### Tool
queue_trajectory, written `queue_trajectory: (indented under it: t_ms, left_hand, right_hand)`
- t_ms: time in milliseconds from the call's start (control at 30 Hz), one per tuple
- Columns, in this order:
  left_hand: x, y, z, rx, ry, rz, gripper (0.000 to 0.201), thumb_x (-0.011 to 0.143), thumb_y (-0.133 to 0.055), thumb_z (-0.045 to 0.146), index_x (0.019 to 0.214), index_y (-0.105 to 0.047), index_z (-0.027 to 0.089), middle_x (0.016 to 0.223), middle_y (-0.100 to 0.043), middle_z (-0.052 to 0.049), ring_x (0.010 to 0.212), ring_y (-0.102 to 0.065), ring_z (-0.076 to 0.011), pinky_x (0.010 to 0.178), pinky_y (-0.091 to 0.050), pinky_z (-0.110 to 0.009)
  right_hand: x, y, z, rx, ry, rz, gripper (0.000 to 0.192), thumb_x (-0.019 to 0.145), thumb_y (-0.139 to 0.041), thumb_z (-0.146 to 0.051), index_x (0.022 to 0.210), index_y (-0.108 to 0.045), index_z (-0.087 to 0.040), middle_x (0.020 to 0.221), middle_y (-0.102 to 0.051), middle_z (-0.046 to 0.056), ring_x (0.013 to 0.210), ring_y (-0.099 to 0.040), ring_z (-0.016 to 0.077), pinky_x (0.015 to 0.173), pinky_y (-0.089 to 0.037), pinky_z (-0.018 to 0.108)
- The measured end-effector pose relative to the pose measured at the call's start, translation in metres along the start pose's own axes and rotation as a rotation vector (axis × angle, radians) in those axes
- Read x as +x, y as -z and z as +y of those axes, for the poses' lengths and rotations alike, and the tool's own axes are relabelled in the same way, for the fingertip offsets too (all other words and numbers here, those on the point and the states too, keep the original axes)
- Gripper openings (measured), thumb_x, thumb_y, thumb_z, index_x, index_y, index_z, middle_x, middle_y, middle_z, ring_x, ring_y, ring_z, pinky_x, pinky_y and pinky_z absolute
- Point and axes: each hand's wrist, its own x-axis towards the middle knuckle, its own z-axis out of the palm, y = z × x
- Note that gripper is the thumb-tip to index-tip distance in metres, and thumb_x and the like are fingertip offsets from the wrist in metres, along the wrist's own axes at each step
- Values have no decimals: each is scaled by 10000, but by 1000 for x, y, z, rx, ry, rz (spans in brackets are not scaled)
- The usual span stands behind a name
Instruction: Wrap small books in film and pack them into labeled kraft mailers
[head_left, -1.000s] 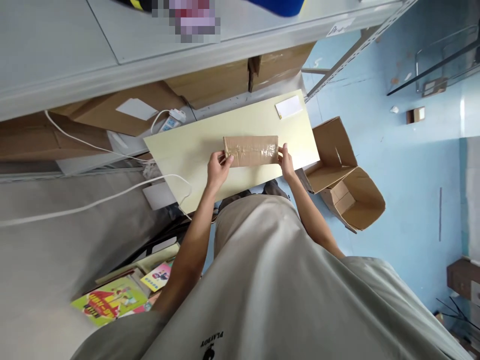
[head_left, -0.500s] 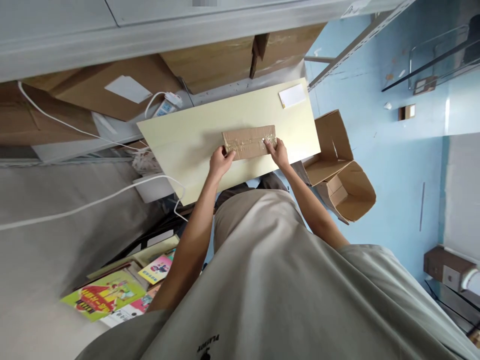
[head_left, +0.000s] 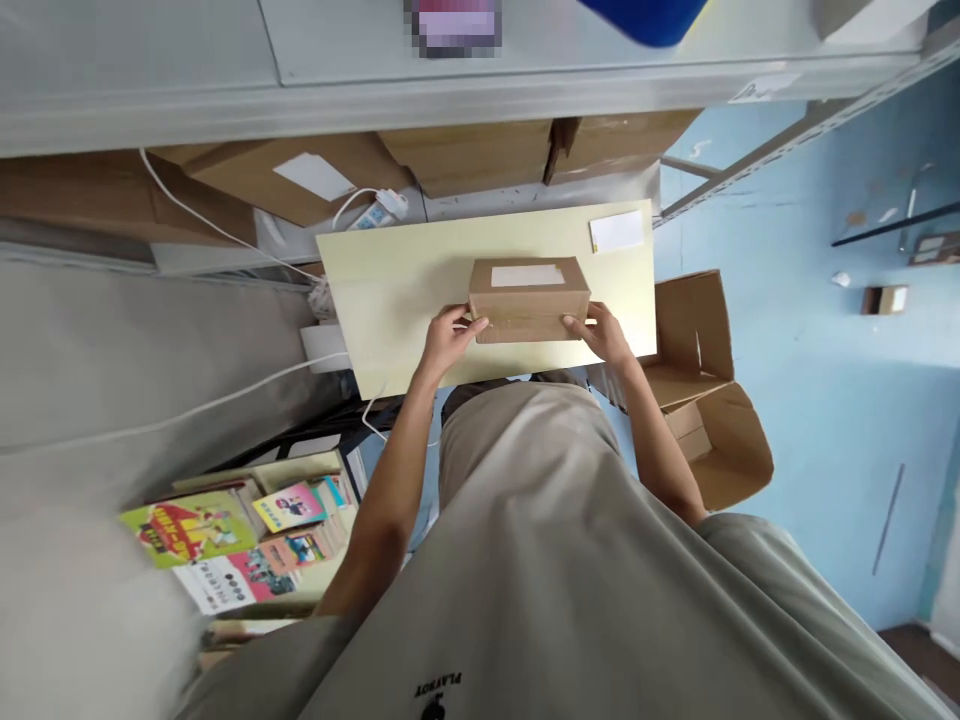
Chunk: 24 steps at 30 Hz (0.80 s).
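Small brown cardboard box [head_left: 529,298] sits near the middle of the pale yellow surface [head_left: 390,290], close to its near edge, white label on the top face. Left hand [head_left: 448,338] clamped on the box's left end, thumb on the near face, fingers wrapped round the side. Right hand [head_left: 604,336] clamped on the right end the same way. Box looks level, both hands in contact; cannot tell if it is lifted or resting. White card [head_left: 616,231] lies at the far right corner of the surface, well apart from the box. Open empty carton [head_left: 705,385] on the floor just beside the right edge. White power strip [head_left: 377,210] with cable beyond the far left corner. Colourful books [head_left: 225,530] stacked on the floor, lower left.
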Motion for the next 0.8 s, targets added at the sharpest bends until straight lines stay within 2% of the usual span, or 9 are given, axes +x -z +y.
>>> queue_trajectory:
  t_ms: [67, 133, 200, 267, 367, 433, 533, 667, 800]
  left_hand:
    - [3, -22, 1, -5, 37, 61, 378, 836, -884, 386, 1165, -848, 202, 1251, -783, -90, 906, -789, -202, 891, -696, -343]
    - [8, -46, -1, -12, 86, 135, 433, 808, -875, 297, 1231, -850, 206, 1260, -778, -82, 925, -800, -197, 934, -707, -354]
    - [13, -67, -5, -2, 147, 205, 450, 814, -817, 208, 1262, -844, 191, 1284, -792, -94, 976, -813, -207, 995, -702, -369]
    - [15, -83, -9, 29, 223, 238, 429, 835, -754, 158, 1255, -837, 167, 1315, -816, -122, 1009, -821, -222, 1053, -687, -397]
    - [11, -94, -12, 81, 312, 290, 408, 882, -696, 150, 1274, -811, 153, 1374, -831, -166, 1072, -828, -253, 1125, -659, -458]
    - [7, -95, -8, 110, 317, 401, 405, 933, -677, 183, 1323, -783, 162, 1432, -813, -195, 1150, -825, -269, 1155, -644, -481]
    - [6, -96, 8, 160, 266, 547, 357, 1029, -660, 290, 1360, -759, 199, 1463, -797, -195, 1257, -809, -274, 1157, -645, -454]
    - [12, -106, 44, 226, 183, 519, 313, 1093, -663, 421, 1328, -763, 241, 1400, -822, -140, 1299, -798, -270, 1116, -667, -403]
    - [18, -122, 71, 239, 120, 478, 286, 1094, -672, 407, 1310, -774, 249, 1357, -825, -110, 1300, -789, -270, 1118, -672, -395]
  right_hand:
    - [15, 16, 14, 1, 35, -4, 744, 889, -860, -791, 1351, -820, -209, 1508, -694, 217, 1196, -777, 369, 1093, -708, 579]
    - [34, 21, 30, -22, 54, -11, 700, 908, -886, -643, 1446, -792, -206, 1545, -675, 221, 1255, -768, 382, 1156, -689, 604]
    - [51, 20, 47, -52, 51, -41, 673, 948, -838, -477, 1559, -730, -218, 1601, -662, 206, 1334, -749, 383, 1203, -671, 603]
    - [63, 18, 62, -95, 40, -119, 736, 954, -764, -322, 1672, -637, -214, 1655, -646, 202, 1376, -744, 383, 1232, -655, 611]
    - [78, 29, 82, -203, 62, -225, 820, 945, -673, -197, 1753, -540, -160, 1729, -606, 225, 1494, -690, 419, 1310, -585, 658]
    - [93, 45, 91, -280, 104, -214, 768, 984, -637, -201, 1744, -549, -142, 1793, -549, 221, 1619, -585, 436, 1373, -511, 682]
    - [128, 72, 97, -346, 167, -151, 638, 1086, -620, -327, 1703, -591, -165, 1849, -483, 200, 1730, -448, 433, 1412, -448, 697]
    - [183, 92, 93, -388, 265, -179, 616, 1121, -667, -576, 1639, -638, -244, 1842, -500, 170, 1783, -363, 417, 1432, -411, 697]
    - [219, 93, 92, -435, 321, -247, 636, 1114, -658, -675, 1591, -671, -255, 1790, -569, 152, 1751, -416, 388, 1456, -384, 666]
